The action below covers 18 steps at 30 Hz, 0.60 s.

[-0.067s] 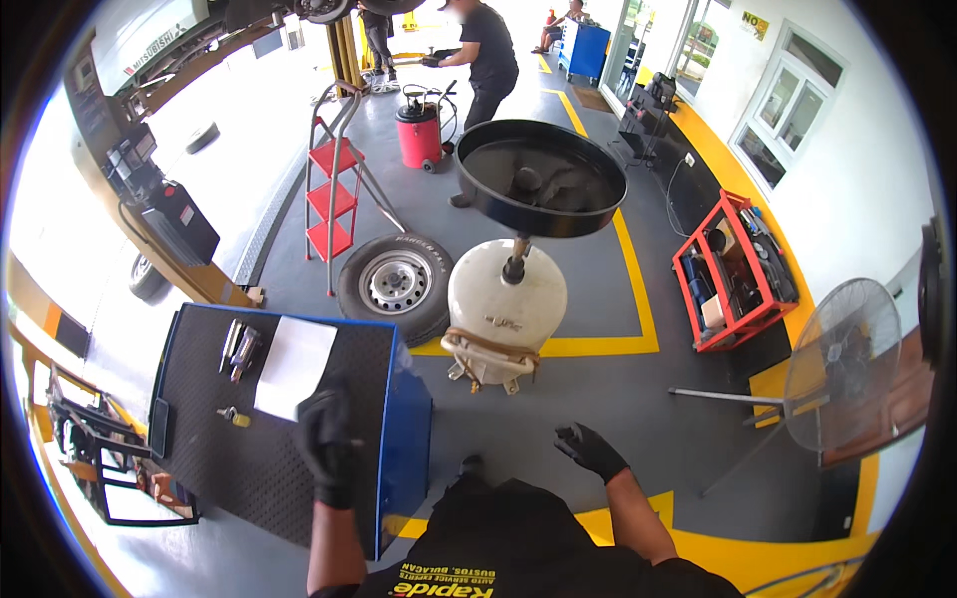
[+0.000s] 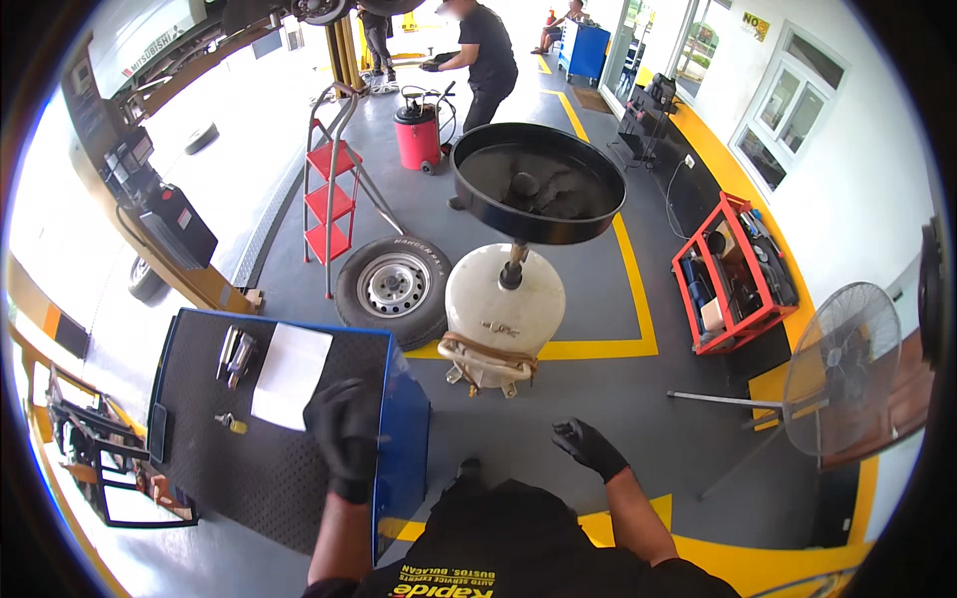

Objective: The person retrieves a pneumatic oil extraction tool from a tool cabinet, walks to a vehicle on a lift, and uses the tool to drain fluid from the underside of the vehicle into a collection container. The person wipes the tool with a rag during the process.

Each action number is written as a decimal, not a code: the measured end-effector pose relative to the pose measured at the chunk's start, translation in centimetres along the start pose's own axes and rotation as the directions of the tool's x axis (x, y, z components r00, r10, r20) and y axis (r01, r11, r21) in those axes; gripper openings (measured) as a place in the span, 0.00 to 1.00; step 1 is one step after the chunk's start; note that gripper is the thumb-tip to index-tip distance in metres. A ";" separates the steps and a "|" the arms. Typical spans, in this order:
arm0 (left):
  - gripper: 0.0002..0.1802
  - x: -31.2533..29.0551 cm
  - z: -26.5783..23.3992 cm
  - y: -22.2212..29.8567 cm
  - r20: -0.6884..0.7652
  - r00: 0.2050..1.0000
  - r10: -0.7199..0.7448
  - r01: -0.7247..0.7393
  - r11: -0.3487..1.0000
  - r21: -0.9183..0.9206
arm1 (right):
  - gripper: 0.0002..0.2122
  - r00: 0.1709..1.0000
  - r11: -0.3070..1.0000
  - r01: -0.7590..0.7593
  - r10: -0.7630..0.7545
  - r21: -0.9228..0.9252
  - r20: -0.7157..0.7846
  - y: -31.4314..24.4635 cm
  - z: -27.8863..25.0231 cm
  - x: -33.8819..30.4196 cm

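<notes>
The left hand (image 2: 344,434), in a black glove, hangs over the blue cart (image 2: 409,439) with its fingers loosely spread, holding nothing. The white paper (image 2: 289,374) lies just beside it, toward 10 o'clock, with its long side pointing to 12 o'clock. The right hand (image 2: 588,447) is half curled, empty, and well apart at 3 o'clock, so the left one is nearer. Compared with a moment ago, both hands look almost the same.
</notes>
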State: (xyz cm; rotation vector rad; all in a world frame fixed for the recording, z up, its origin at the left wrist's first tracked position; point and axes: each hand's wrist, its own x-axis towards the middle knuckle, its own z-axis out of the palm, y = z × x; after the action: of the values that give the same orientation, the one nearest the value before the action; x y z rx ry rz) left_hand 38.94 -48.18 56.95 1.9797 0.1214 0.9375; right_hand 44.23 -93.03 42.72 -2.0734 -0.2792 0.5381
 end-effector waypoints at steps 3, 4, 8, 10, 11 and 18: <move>0.33 4.5 15.1 5.8 0.355 0.913 0.200 -0.080 0.942 -0.325 | 0.19 0.992 0.878 0.126 -0.117 0.461 -0.047 -2.4 -3.3 7.0; 0.34 4.7 20.3 7.7 0.439 0.839 0.323 -0.178 0.924 -0.340 | 0.19 0.978 0.745 0.204 -0.184 0.636 -0.099 -3.0 -4.3 8.8; 0.40 2.1 38.1 11.0 0.724 0.505 0.469 -0.360 0.878 -0.316 | 0.23 0.868 -0.040 0.417 -0.278 0.908 -0.411 -3.2 -12.5 14.1; 0.41 1.7 46.0 11.0 0.813 0.302 0.497 -0.201 0.867 -0.455 | 0.23 0.962 0.051 0.251 -0.129 0.967 -0.242 -2.1 -19.7 14.0; 0.42 1.6 49.8 11.2 0.868 0.158 0.470 -0.119 0.882 -0.456 | 0.23 0.988 0.078 0.151 -0.039 0.986 -0.148 -1.2 -23.2 13.4; 0.30 5.6 78.5 20.3 0.531 0.513 0.674 -0.238 0.706 -0.667 | 0.26 0.714 0.800 0.457 -0.069 0.389 -0.697 4.6 -46.3 17.6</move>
State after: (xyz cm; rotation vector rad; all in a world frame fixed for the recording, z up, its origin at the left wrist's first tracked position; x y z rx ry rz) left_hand 88.90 -112.13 52.68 1.7173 -1.1296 0.3017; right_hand 81.82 -123.06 55.41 -1.4895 -0.0033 -0.3063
